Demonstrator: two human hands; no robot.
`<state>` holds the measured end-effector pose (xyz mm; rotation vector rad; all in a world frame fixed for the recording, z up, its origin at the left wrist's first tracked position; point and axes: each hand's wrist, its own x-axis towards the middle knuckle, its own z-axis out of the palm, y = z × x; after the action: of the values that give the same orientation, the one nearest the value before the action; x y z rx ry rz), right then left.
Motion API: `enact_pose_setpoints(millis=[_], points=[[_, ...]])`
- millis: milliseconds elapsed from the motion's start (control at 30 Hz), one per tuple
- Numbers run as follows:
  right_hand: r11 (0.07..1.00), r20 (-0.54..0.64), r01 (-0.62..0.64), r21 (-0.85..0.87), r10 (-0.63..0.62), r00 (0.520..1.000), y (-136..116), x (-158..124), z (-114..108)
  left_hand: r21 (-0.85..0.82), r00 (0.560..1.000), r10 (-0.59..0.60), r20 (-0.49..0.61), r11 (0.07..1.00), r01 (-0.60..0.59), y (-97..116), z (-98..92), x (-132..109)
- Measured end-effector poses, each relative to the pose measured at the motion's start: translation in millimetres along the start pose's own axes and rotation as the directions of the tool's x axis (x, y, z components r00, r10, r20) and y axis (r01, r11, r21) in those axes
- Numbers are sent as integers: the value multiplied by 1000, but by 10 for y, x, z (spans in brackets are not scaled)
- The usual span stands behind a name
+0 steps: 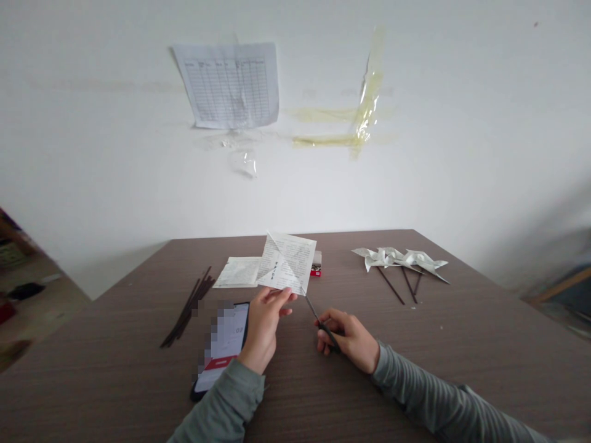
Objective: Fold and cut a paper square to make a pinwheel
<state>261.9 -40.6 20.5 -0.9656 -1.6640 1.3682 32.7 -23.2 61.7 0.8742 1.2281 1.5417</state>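
A square sheet of printed paper (292, 261), creased along its diagonals, is pinched at its lower edge by my left hand (265, 323). My right hand (348, 337) is closed around the handles of a pair of dark scissors (313, 309). The blades meet the paper's lower right corner; how far they reach into it I cannot tell. Behind the raised sheet, more paper squares (237, 272) lie flat on the table. A small red and grey box (317, 264) is partly hidden by the sheet.
Dark thin sticks (187, 314) lie bundled at the left of the brown table (152, 394). A phone (221, 351) rests beside my left forearm. Several paper pinwheels (399, 258) on sticks lie at the right. A printed table sheet (231, 86) is taped to the wall behind.
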Motion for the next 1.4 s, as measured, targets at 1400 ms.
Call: enact_pose_setpoints(millis=[1400], points=[[1000,24,-7,8,7,1000,24,1,-18,3,999,19,-40,1000,-19,53,-13,23]])
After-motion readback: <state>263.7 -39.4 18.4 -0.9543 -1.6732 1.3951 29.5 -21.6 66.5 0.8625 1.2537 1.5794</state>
